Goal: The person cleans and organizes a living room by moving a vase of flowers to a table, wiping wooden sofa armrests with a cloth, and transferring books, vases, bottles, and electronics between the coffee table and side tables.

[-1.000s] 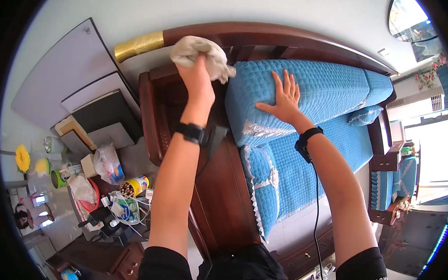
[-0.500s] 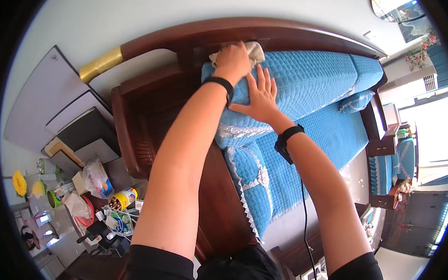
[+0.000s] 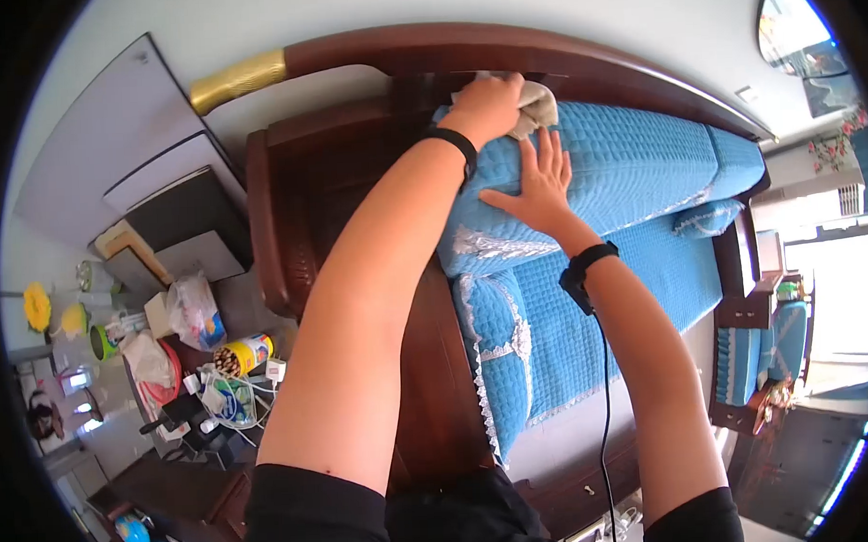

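My left hand (image 3: 487,110) is closed on a beige cloth (image 3: 535,111), at the gap between the dark wooden backrest (image 3: 445,47) and the top of the blue quilted back cushion (image 3: 621,159). Just below the cloth, my right hand (image 3: 544,184) lies on the cushion's near end with its fingers spread, holding nothing. Beneath is the blue seat cover (image 3: 598,303) with lace-trimmed edges. A cable hangs from the band on my right wrist.
To the left, boards (image 3: 94,130) lean on the wall above a cluttered table with a yellow can (image 3: 249,355), a plastic bag (image 3: 195,313) and white cables. The wooden armrest (image 3: 272,229) stands beside them. A small pillow (image 3: 708,219) is at the sofa's far end.
Since one second ago, my left hand has carried the cloth right, from over the bare wooden end to the cushion's top edge. My right hand has stayed spread on the cushion.
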Motion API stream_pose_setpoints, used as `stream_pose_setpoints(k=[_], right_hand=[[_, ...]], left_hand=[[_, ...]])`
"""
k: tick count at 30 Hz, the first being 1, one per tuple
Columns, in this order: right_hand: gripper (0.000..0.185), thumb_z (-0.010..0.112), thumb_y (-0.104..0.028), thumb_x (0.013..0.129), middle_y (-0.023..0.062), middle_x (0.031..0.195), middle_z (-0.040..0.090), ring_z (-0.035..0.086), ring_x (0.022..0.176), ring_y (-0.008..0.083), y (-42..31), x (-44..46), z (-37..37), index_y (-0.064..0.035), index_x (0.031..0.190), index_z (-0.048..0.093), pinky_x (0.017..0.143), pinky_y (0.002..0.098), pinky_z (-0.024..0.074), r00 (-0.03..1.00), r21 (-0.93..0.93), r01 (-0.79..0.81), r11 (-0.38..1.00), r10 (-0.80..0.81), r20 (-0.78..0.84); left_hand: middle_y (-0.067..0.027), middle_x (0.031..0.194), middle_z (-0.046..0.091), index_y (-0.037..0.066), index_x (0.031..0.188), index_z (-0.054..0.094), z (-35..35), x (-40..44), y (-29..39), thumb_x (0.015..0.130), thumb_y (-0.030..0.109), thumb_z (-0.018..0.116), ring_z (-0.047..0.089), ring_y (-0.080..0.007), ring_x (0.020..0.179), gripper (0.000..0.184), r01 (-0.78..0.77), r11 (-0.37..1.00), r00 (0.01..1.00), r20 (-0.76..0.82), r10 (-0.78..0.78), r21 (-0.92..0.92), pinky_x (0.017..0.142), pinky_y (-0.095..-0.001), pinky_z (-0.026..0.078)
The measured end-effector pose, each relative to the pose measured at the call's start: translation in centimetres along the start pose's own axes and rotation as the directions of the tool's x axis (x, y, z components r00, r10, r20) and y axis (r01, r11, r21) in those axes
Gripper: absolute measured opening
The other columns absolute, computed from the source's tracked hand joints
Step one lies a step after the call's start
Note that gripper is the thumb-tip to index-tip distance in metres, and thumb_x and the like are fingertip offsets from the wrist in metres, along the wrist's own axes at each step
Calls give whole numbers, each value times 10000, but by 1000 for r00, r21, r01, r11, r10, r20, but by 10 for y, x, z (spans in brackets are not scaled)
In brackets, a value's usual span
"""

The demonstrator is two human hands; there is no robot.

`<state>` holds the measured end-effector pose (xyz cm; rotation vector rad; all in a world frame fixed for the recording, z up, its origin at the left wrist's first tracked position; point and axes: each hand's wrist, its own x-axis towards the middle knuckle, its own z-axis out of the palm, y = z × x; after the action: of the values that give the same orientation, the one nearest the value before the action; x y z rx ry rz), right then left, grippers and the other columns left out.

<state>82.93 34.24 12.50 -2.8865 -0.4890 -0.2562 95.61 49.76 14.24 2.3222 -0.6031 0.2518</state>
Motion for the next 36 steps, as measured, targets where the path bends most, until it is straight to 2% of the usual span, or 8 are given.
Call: stream_pose_setpoints(k=[12,17,22,28,30,32,34,36], right_hand=[[1159,745,-707,716,281,1632,70,11,1521,463,2,3,-15,-189,1593,192,1199,591,23,997,-7,-63,998,64,37],[1162,735,-721,713,281,1634,63,-1,1524,461,6,2,-11,-194,1592,188,1200,592,15,997,-8,-61,998,61,41],[1162,722,-738,715,283,1635,64,1,1525,461,8,3,-9,-196,1592,185,1198,595,13,999,-34,-41,999,42,25],[1153,707,-747,722,279,1635,75,9,1525,461,9,3,-7,-203,1593,184,1197,592,14,1000,-27,-31,999,31,6],[1151,713,-741,720,281,1634,77,7,1525,461,9,3,-7,-205,1592,189,1197,593,15,999,-22,-32,999,32,3],[1149,720,-735,717,282,1634,78,6,1525,461,7,2,-7,-207,1591,194,1196,593,16,999,-12,-34,999,34,-2],[1145,731,-726,711,286,1630,87,23,1520,471,7,2,-9,-204,1587,210,1194,596,21,1000,10,-27,1000,27,-15],[1146,734,-725,707,290,1627,92,32,1517,478,8,4,-7,-201,1584,217,1193,596,22,999,4,-27,1000,27,-30]], left_hand=[[-97,1074,605,106,1152,582,-73,-102,-42,855,137,617,663,-295,1014,301,-330,699,845,-133,518,634,746,-389,597],[-93,1118,596,101,1075,620,-120,-151,-94,844,135,628,644,-282,978,234,-220,634,915,-68,397,742,766,-384,587],[-203,996,671,54,1122,577,-179,-145,-136,877,82,584,677,-412,918,247,367,745,906,-394,-152,557,754,-523,560],[-170,948,661,90,1028,587,-131,-117,-86,826,66,620,677,-401,875,205,107,803,982,-187,6,586,729,-501,559],[-171,928,653,72,1042,576,-102,-119,-64,824,41,617,647,-415,924,224,19,870,943,-298,148,492,754,-518,534],[-160,977,647,59,1043,563,-75,-135,-43,811,72,655,644,-410,952,250,121,912,913,-405,52,391,787,-498,546],[-155,1051,639,70,1128,558,-39,-160,-35,804,38,655,633,-388,1044,340,375,903,915,-241,-324,209,838,-485,546],[-168,1106,630,73,1188,539,9,-193,-65,822,46,650,621,-393,1095,383,417,873,906,-197,-376,254,882,-491,542]])
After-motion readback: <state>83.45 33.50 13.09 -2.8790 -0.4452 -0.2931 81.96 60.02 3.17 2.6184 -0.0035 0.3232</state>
